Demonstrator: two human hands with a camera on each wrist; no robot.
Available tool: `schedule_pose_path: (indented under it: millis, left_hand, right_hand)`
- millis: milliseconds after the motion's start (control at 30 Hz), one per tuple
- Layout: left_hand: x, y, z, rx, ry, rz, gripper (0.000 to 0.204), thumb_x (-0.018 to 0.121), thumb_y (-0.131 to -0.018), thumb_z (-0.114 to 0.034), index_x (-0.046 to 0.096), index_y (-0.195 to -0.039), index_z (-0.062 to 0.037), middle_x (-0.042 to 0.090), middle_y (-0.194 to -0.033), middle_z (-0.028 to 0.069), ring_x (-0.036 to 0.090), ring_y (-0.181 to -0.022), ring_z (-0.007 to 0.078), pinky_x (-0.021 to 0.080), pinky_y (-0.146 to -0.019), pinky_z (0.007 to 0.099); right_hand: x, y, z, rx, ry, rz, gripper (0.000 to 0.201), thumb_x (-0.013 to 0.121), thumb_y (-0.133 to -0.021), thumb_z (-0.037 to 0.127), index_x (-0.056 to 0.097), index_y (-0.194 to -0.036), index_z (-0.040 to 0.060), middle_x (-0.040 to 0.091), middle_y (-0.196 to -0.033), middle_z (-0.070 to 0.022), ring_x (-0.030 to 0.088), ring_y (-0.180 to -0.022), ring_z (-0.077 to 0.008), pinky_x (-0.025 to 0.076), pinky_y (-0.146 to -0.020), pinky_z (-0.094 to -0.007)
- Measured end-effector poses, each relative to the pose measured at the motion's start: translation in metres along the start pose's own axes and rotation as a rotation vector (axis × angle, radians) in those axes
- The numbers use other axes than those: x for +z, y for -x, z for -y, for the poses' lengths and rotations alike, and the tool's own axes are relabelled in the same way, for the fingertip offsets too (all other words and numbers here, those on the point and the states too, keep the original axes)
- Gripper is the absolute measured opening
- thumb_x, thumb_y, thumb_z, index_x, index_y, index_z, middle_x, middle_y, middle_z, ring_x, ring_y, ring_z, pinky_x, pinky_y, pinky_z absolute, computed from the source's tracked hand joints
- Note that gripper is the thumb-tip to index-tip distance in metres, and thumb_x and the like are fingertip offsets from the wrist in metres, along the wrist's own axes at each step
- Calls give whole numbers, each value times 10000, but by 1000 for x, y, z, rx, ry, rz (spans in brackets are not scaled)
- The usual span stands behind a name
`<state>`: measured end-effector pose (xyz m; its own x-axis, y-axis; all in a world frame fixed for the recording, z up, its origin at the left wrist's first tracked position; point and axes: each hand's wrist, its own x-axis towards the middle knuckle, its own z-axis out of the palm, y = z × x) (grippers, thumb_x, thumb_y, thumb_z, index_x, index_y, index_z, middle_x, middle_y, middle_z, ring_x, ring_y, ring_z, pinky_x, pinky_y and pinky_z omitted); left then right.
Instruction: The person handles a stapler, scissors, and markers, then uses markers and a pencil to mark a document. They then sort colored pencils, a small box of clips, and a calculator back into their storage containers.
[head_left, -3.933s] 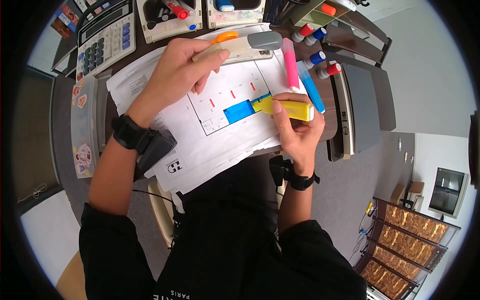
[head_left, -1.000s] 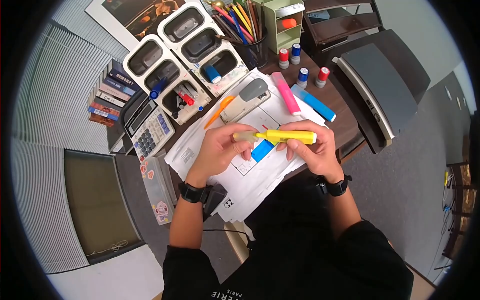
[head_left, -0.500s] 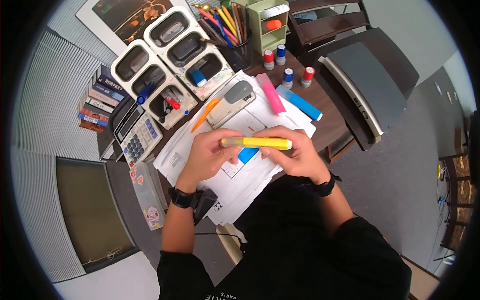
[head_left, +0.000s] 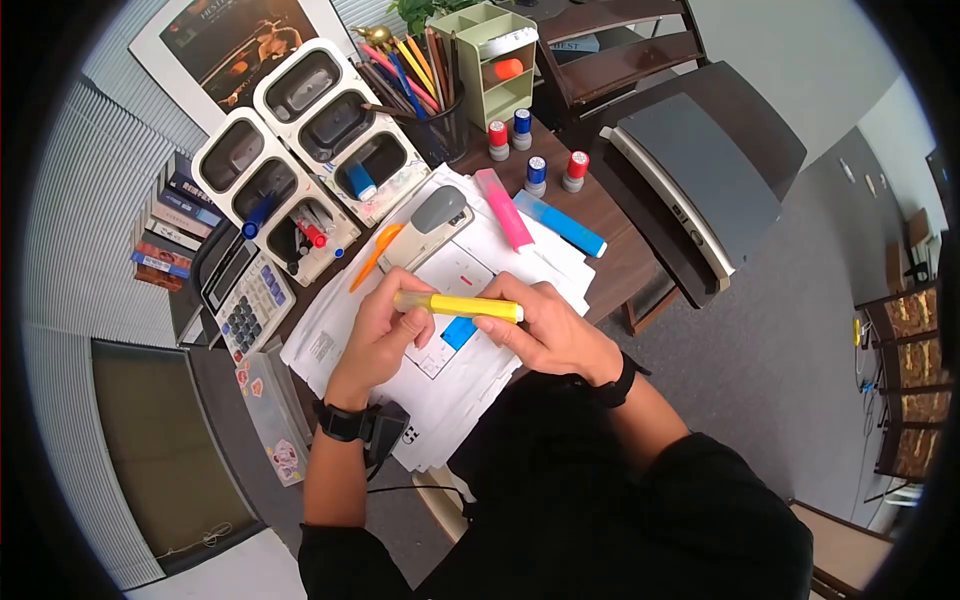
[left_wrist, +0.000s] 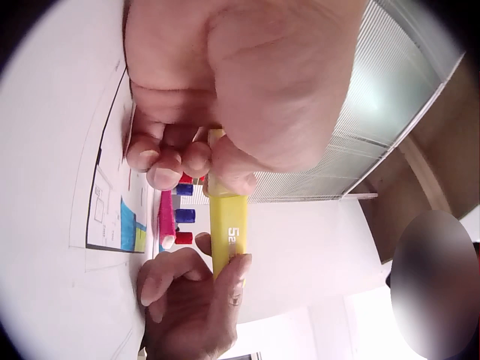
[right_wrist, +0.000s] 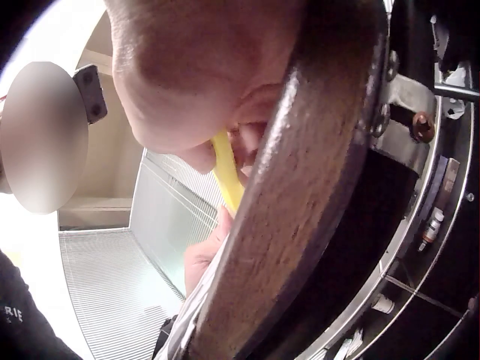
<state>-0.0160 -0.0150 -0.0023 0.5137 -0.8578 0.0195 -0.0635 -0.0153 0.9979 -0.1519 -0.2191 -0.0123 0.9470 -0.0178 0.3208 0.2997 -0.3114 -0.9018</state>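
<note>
Over the desk, both hands hold a yellow highlighter, lying nearly level. My left hand pinches its clear cap, which sits over the tip end. The other end is between the thumb and fingers of my right hand. In the left wrist view, the yellow barrel spans the two hands. Below lies a printed floor plan with a blue-coloured block and a short red mark, partly hidden by the hands.
A stapler and orange-handled scissors lie on the papers' far side. Pink and blue highlighters lie to the right, near several red and blue stamps. Beyond stand a white organizer, a pen cup and a calculator.
Earlier the right hand held the uncapped highlighter on the plan, the left the cap near the stapler. The hands came together and the cap went over the tip. The head view has shifted.
</note>
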Motion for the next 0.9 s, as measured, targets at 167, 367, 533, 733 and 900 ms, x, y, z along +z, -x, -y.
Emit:
schedule_pose_path:
  millis: [167, 367, 533, 733, 900]
  left_hand:
    - [2, -1, 0, 53, -27, 4, 401, 620, -989, -385, 473, -1062, -19, 527, -807, 45, 514, -644, 107, 414, -595, 240]
    - [13, 0, -6, 36, 14, -1, 386, 613, -1003, -309, 452, -1173, -3, 551, -807, 56, 560, -650, 132, 458, -615, 253]
    - [0, -2, -14, 197, 152, -163, 364, 581, -1004, -154, 452, -1299, 16, 552, -785, 55, 591, -626, 145, 475, -582, 259]
    - [-7, -1, -17, 226, 241, -280, 305, 535, -1023, -176, 504, -1249, 26, 510, -695, 37, 532, -553, 142, 429, -536, 264]
    - [-6, -2, -15, 208, 255, -273, 273, 525, -1010, -139, 520, -1230, 23, 504, -697, 43, 526, -560, 135, 426, -544, 258]
  right_hand:
    - [3, 1, -2, -35, -47, -5, 213, 600, -1004, 223, 559, -992, 14, 611, -688, -92, 616, -618, -221, 459, -592, -338]
    - [-5, 4, 4, 55, -49, -55, 180, 664, -943, 166, 609, -969, -3, 648, -743, -151, 649, -654, -304, 465, -594, -375]
    - [-34, 25, 3, -156, 228, -541, 112, 689, -859, 73, 708, -916, -21, 657, -765, -151, 657, -674, -271, 489, -626, -336]
    - [-88, 38, -11, 65, 734, -611, 225, 701, -824, 59, 716, -1038, -8, 656, -830, -145, 643, -732, -310, 515, -689, -343]
    - [-85, 37, -23, 62, 759, -505, 328, 696, -817, 75, 686, -1131, -19, 647, -1018, -168, 608, -949, -319, 498, -837, -394]
